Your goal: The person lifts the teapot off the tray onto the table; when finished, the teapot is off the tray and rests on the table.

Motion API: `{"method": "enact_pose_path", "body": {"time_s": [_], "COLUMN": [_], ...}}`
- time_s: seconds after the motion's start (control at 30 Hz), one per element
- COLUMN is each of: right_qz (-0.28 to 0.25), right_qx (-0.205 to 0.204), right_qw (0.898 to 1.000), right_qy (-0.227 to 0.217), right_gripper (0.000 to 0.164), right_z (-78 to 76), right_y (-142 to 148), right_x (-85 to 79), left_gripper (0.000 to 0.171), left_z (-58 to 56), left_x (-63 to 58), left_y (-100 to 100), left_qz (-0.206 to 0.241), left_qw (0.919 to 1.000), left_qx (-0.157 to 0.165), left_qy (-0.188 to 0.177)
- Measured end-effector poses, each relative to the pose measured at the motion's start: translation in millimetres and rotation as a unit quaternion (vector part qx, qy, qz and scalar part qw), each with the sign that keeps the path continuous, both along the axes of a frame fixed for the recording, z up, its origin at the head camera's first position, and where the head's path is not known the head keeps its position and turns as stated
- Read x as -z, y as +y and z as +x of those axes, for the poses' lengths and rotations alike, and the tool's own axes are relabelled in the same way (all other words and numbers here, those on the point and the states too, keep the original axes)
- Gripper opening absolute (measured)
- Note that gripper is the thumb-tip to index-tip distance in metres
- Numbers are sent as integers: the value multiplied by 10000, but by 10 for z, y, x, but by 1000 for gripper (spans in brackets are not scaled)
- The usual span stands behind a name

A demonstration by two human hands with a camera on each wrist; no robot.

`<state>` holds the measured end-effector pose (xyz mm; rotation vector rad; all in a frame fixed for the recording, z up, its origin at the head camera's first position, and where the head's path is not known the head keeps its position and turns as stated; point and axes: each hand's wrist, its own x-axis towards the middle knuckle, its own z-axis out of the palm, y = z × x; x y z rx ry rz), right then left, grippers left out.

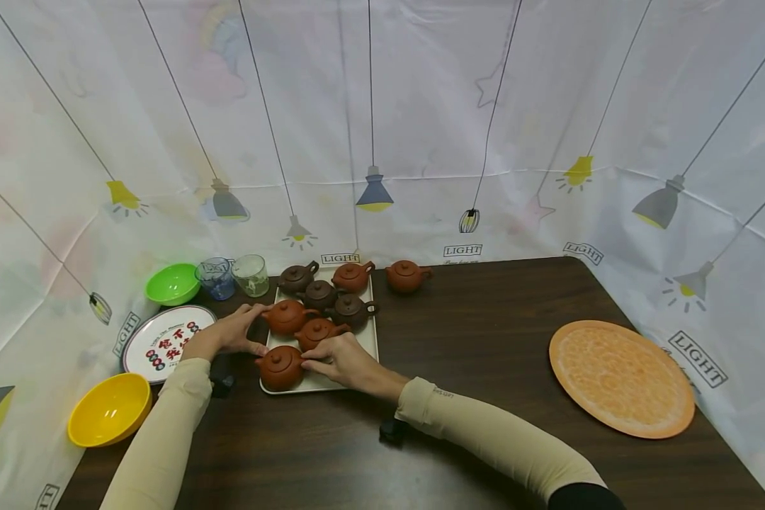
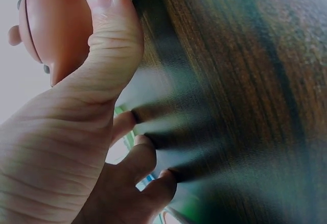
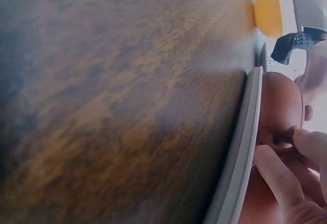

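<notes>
A white rectangular tray (image 1: 368,347) bears several small clay teapots, some reddish-brown and some dark brown. At its front left corner sits a reddish-brown teapot (image 1: 280,370) with its lid on. My right hand (image 1: 346,363) pinches that teapot's handle (image 3: 287,138) between thumb and fingers. On the other side, my left hand (image 1: 234,333) has its thumb by the teapot's spout, and its other fingers spread loosely beside the tray. Behind the front teapot stand two more reddish-brown teapots, one on the left (image 1: 287,317) and one nearer the right hand (image 1: 316,333).
A reddish-brown teapot (image 1: 405,277) stands right of the tray. Leftward are a printed plate (image 1: 142,347), a yellow bowl (image 1: 110,411), a green bowl (image 1: 173,285), a blue glass (image 1: 215,280) and a clear glass (image 1: 251,276). A round orange mat (image 1: 621,379) lies far right.
</notes>
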<state>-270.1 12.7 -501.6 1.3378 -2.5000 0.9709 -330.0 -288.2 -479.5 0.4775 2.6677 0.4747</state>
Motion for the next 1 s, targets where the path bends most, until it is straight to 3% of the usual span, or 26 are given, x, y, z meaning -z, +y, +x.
{"method": "enact_pose_path", "body": {"time_s": [0.27,0.43,0.5,0.57,0.67,0.73,1.0], "right_qz": [-5,-149,-176,-189,-246,-318,-861], "right_qx": [-25,-58,-61,-50,-45,-56,-100], "right_qw": [9999,9998,9997,9996,9994,9992,9960], "right_qy": [119,120,127,189,252,250,-207], "right_gripper": [19,19,19,19,18,18,19], "right_z": [28,24,20,16,15,20,58], "right_y": [-10,-3,4,16,45,72,266], "right_x": [-23,-2,4,6,-14,-51,-257], "left_gripper": [103,114,116,117,116,117,110], "left_z": [29,-56,-156,-164,-143,-52,-14], "left_x": [-19,105,275,281,245,91,53], "left_y": [13,-76,-194,-202,-181,-85,-45], "left_qz": [39,213,287,302,309,291,175], "left_qw": [9998,9996,9989,9988,9990,9995,9997], "left_qx": [82,96,239,258,228,89,134], "left_qy": [190,177,281,285,218,83,99]}}
